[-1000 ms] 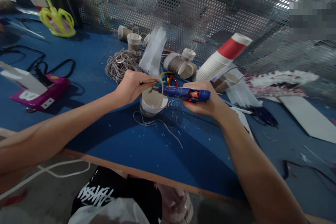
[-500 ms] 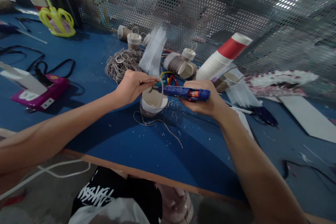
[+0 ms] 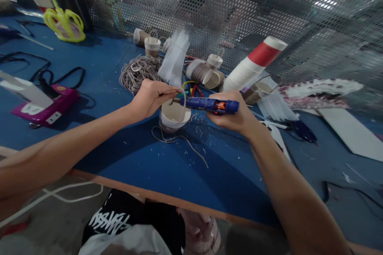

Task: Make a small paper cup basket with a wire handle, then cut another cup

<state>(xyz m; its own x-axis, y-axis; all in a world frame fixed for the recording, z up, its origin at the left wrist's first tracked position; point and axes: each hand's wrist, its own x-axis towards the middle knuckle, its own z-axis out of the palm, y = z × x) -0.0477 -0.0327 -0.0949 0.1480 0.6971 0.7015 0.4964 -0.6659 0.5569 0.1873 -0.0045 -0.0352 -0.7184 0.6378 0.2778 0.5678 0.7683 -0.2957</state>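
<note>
My right hand (image 3: 229,111) is wrapped round a blue glue gun (image 3: 203,104), held level with its nozzle pointing left. The fingers of my left hand (image 3: 157,97) pinch a grey cord (image 3: 184,101) close to the nozzle. Below the nozzle a white paper cup (image 3: 172,121) stands on the table, its lower part wrapped in something greyish. The cord arches over the cup's opening and down into it. A loose length of cord (image 3: 191,146) lies on the table in front of the cup.
Behind the hands are a cord pile (image 3: 139,72), clear glue sticks (image 3: 175,57), small wrapped cups (image 3: 152,46) and a leaning cup stack (image 3: 254,65). A purple power strip (image 3: 49,105) and a yellow crown (image 3: 64,24) are left. White board (image 3: 353,133) lies right. Perforated metal (image 3: 209,8) stands behind.
The orange part in the glue gun's window has shifted slightly to the left, and the right hand has moved a little. The left hand and the cup look almost unchanged.
</note>
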